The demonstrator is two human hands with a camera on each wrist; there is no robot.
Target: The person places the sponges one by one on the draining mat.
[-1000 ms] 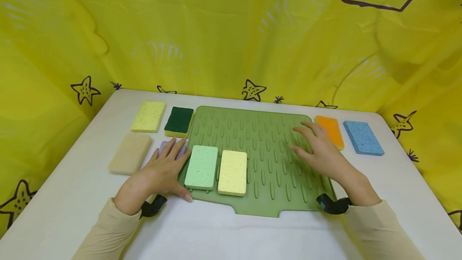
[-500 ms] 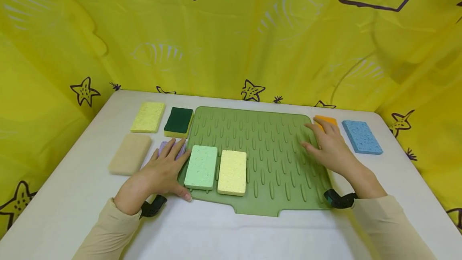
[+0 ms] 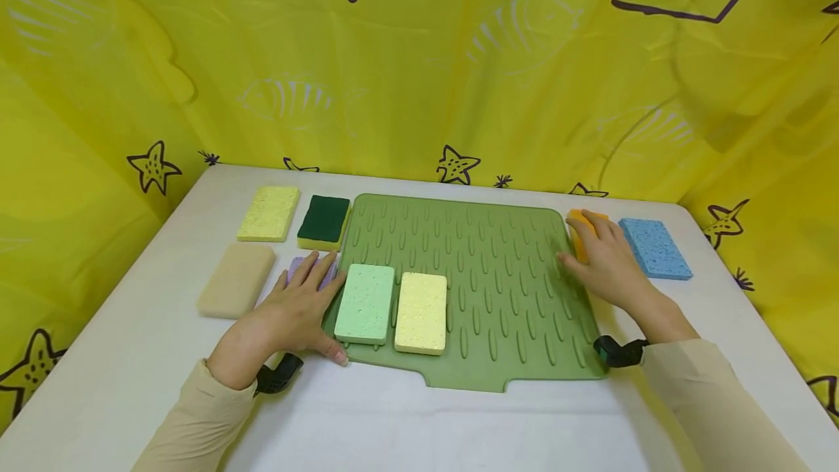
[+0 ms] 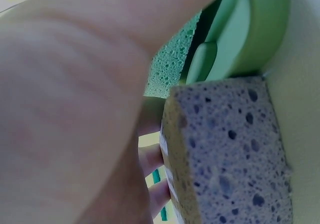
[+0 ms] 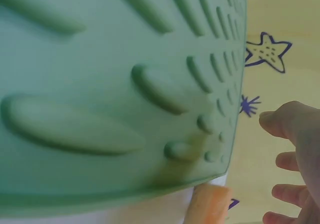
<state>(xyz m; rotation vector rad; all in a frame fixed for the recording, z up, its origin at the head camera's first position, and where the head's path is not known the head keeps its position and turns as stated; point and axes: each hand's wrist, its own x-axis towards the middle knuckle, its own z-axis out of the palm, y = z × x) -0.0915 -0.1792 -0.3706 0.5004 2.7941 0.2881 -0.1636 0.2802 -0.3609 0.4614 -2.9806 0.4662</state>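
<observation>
My left hand (image 3: 291,315) lies spread over a purple sponge (image 4: 230,149) just left of a ribbed green mat (image 3: 485,239), its thumb by the mat's front left corner. The sponge is largely hidden under the fingers in the head view. At the mat's right edge, my right hand (image 3: 609,268) hovers over an orange sponge (image 3: 580,245) with fingers apart and loosely bent. In the right wrist view a gap shows between those fingers and the orange sponge (image 5: 209,204). A mint green sponge (image 3: 365,304) and a pale yellow sponge (image 3: 421,313) lie side by side on the mat.
Left of the mat lie a beige sponge (image 3: 237,280), a yellow sponge (image 3: 269,213) and a sponge with a dark green scouring top (image 3: 325,219). A blue sponge (image 3: 655,248) is at the far right. Behind the white table (image 3: 419,435) hangs a yellow curtain (image 3: 406,57).
My right hand has moved right, from above the mat to over the orange sponge. The left hand stays on the purple sponge.
</observation>
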